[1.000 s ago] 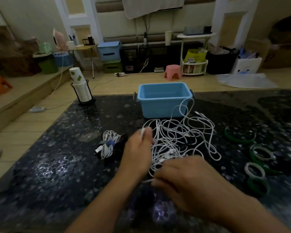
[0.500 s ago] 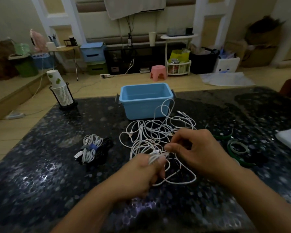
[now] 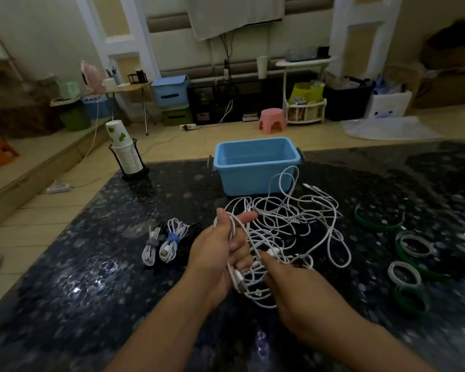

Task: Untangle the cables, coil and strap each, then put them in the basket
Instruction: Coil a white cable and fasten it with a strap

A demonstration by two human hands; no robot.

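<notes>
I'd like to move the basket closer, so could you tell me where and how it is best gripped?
Grip the blue basket by the two dark side handles under its rim, one hand from each side. It stands upright and open, and white cable loops lean on its front wall, so a front approach would snag them.

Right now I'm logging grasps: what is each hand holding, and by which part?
The left hand grips white cable strands near a plug end, out of the tangle. The right hand reaches into it; any hold cannot be told.
</notes>
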